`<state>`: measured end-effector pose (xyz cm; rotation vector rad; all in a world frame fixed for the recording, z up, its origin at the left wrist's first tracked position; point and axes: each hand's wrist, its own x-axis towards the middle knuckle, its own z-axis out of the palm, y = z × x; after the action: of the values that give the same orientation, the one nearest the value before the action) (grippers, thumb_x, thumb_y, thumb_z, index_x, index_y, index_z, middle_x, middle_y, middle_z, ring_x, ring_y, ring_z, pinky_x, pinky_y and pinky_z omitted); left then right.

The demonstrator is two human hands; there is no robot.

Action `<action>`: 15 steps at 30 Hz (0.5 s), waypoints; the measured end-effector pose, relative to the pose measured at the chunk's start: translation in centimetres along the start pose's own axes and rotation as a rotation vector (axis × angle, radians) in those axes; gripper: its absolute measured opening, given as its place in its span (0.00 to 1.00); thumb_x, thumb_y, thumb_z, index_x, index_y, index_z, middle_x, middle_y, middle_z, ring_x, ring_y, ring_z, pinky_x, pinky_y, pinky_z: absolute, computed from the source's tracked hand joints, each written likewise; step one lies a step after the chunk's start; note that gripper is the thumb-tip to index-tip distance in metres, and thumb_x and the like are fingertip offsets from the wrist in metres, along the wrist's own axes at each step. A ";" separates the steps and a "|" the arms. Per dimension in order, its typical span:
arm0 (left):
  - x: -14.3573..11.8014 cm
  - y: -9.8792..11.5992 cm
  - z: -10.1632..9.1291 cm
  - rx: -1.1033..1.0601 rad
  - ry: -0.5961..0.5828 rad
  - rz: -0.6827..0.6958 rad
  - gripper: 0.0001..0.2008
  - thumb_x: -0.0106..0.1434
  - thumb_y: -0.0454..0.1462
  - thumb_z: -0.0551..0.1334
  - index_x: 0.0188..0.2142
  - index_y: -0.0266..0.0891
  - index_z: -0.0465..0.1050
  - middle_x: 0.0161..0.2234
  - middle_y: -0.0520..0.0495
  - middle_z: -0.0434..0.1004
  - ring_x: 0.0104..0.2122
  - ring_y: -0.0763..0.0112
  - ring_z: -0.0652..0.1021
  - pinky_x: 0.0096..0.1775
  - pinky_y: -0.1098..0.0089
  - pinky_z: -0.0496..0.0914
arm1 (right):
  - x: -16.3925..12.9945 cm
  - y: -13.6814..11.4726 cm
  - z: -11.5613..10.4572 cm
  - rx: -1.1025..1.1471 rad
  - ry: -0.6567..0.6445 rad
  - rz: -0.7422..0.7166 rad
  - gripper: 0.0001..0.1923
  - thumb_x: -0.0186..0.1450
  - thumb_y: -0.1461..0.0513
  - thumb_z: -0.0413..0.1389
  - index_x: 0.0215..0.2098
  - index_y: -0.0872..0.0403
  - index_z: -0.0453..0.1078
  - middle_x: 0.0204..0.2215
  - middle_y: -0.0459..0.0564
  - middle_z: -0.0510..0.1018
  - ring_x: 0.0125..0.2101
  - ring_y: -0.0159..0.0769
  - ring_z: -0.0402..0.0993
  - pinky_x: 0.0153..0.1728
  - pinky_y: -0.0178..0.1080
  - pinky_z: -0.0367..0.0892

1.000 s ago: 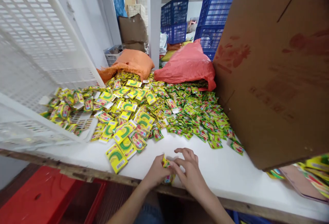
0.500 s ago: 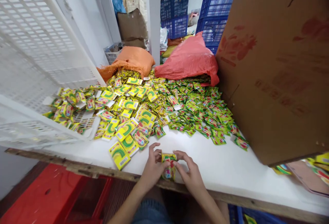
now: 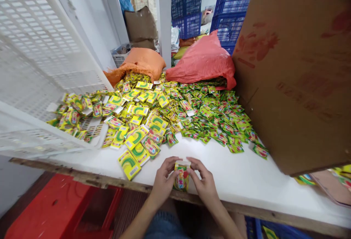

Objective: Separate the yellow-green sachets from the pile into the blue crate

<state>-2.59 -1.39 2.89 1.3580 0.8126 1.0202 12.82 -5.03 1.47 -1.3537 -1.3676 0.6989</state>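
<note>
My left hand (image 3: 163,180) and my right hand (image 3: 203,180) together hold a small yellow and green carton (image 3: 181,176) upright at the front edge of the white table (image 3: 241,180), fingertips at its open white top flap. Just left of my hands lie flat yellow cartons (image 3: 128,163). Behind them a wide heap of small green and yellow sachets (image 3: 216,118) covers the middle of the table.
A tipped white plastic crate (image 3: 41,85) with sachets spilling from it fills the left. A big cardboard box (image 3: 298,74) stands at the right. Orange (image 3: 139,63) and red (image 3: 203,61) sacks lie behind the heap, blue crates (image 3: 189,12) farther back. A red crate (image 3: 55,209) sits below the table.
Both hands have lifted the small carton from lying low at the table edge to standing upright, with its top flap showing. The view has shifted slightly.
</note>
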 end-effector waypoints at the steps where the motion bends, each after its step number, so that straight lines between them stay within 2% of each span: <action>1: -0.1 0.0 -0.1 0.023 -0.010 0.009 0.12 0.60 0.36 0.58 0.43 0.38 0.70 0.44 0.42 0.73 0.46 0.63 0.73 0.49 0.63 0.65 | -0.1 0.0 0.0 -0.001 -0.021 -0.032 0.12 0.64 0.60 0.50 0.44 0.51 0.70 0.35 0.50 0.76 0.38 0.37 0.71 0.41 0.41 0.68; 5: -0.5 0.4 -0.5 0.131 -0.020 0.048 0.08 0.58 0.37 0.60 0.36 0.37 0.75 0.42 0.41 0.75 0.45 0.62 0.73 0.48 0.64 0.66 | -0.5 -0.4 -0.1 -0.051 -0.069 -0.105 0.11 0.62 0.60 0.53 0.41 0.48 0.73 0.42 0.51 0.75 0.44 0.40 0.70 0.46 0.46 0.66; 10: -0.5 0.8 0.0 0.176 0.059 0.032 0.08 0.58 0.37 0.60 0.35 0.38 0.75 0.39 0.43 0.77 0.42 0.63 0.74 0.47 0.66 0.66 | -0.6 -0.7 0.3 -0.049 -0.020 -0.087 0.09 0.62 0.61 0.52 0.39 0.49 0.73 0.38 0.50 0.77 0.41 0.38 0.72 0.44 0.44 0.67; 15: 0.1 0.7 0.4 0.214 0.113 -0.041 0.08 0.57 0.38 0.60 0.33 0.37 0.75 0.32 0.45 0.78 0.34 0.65 0.75 0.39 0.69 0.68 | -0.1 -1.5 0.3 -0.091 0.003 0.013 0.08 0.62 0.59 0.53 0.36 0.51 0.73 0.33 0.49 0.78 0.37 0.39 0.72 0.40 0.41 0.67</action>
<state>-2.24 -1.54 3.67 1.4672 1.0538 1.0065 11.97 -5.31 2.76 -1.4362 -1.4039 0.6496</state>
